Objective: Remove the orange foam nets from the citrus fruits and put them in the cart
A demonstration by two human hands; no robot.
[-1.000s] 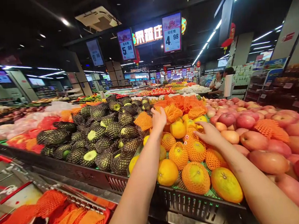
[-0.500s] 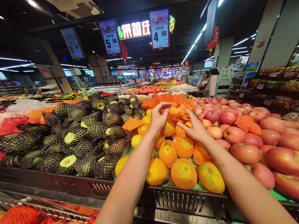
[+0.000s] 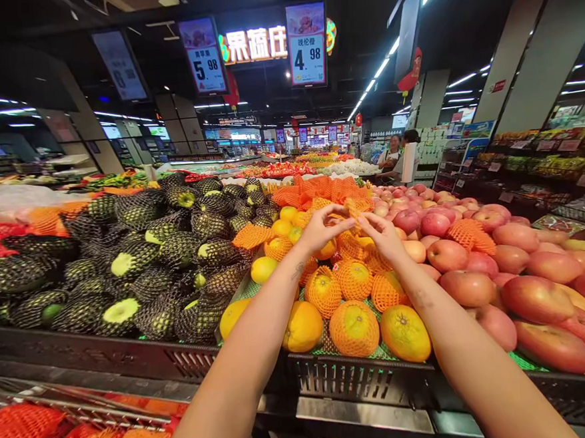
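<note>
The fingers of the left hand [image 3: 326, 228] and right hand [image 3: 381, 233] are closing in a pinch on an orange foam net [image 3: 354, 208], their tips almost meeting around it; how firmly they are pressing, I cannot tell. The net is sitting right at the fingertips, above the netted oranges [image 3: 355, 280], which are filling the space below the fingers. Nearer the wearer than the fingers, a bare orange [image 3: 405, 333] is lying at the front of a black slotted crate [image 3: 354, 378]. Beyond the fingers, loose orange nets [image 3: 315, 192] are lying heaped. To their left, green fruits in black nets [image 3: 172, 254] are piling up; to their right, red apples [image 3: 543, 301] are spreading.
</note>
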